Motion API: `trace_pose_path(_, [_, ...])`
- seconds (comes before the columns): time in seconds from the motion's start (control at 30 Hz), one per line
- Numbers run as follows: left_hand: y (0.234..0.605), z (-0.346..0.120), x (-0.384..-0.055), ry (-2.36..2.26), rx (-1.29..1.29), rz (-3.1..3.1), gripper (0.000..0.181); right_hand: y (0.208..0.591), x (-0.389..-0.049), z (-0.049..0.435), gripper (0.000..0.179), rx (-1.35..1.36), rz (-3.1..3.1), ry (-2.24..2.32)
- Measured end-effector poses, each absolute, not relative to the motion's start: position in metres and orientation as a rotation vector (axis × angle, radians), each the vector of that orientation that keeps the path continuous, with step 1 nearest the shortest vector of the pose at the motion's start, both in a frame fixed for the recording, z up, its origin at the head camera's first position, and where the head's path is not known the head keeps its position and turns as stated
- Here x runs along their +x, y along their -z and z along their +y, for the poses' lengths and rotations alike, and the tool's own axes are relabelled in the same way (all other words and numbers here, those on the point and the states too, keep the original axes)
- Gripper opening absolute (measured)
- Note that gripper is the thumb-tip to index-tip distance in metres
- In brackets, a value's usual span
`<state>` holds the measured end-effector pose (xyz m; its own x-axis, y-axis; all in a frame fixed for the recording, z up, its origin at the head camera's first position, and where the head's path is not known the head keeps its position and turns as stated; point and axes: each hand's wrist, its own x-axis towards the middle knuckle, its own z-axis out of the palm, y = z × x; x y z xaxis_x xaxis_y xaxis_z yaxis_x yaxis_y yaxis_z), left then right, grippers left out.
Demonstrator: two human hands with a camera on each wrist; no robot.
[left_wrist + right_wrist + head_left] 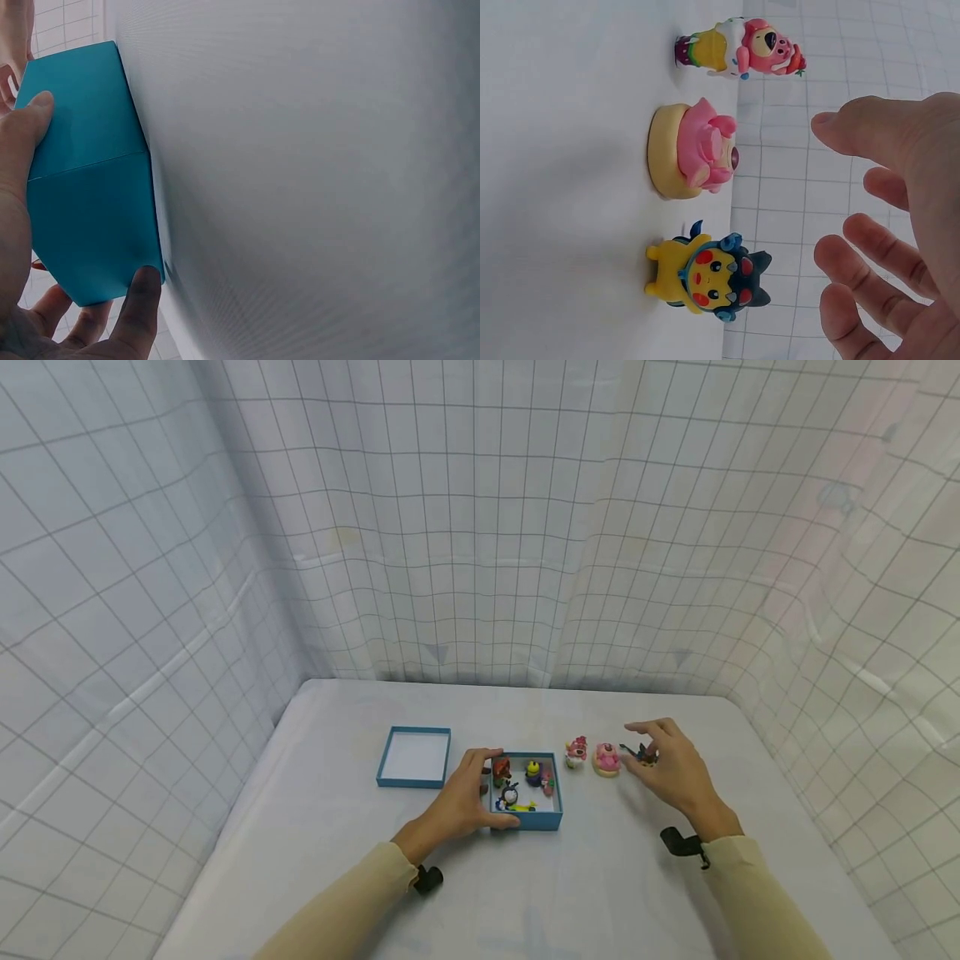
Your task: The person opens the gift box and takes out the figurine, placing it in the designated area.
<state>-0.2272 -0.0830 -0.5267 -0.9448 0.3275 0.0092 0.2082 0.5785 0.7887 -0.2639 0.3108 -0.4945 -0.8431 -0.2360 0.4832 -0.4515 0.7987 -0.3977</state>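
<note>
Teal box (90, 112); yellow figurine (701, 274), dark hood (748, 281); pink figure (694, 146), cream base (664, 154); white curtain (495, 527), grey grid

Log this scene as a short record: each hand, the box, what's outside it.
Left hand: grips the blue box, thumb on its near wall
Box contents: several small figures
Right hand: fingers loosely spread, nearest the hooded yellow figure, apart from it
Other figures right of box: red-topped pink figure; pink figure on round tan base
Left of box: shallow blue-rimmed tray
</note>
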Motion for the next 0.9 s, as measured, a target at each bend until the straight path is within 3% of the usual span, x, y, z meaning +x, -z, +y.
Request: trace_pose_path(0.9, [0.527, -0.085, -0.228, -1.317, 0.479, 2.67, 0.119, 0.482, -0.255, 0.277, 0.054, 0.594, -2.628, -0.647])
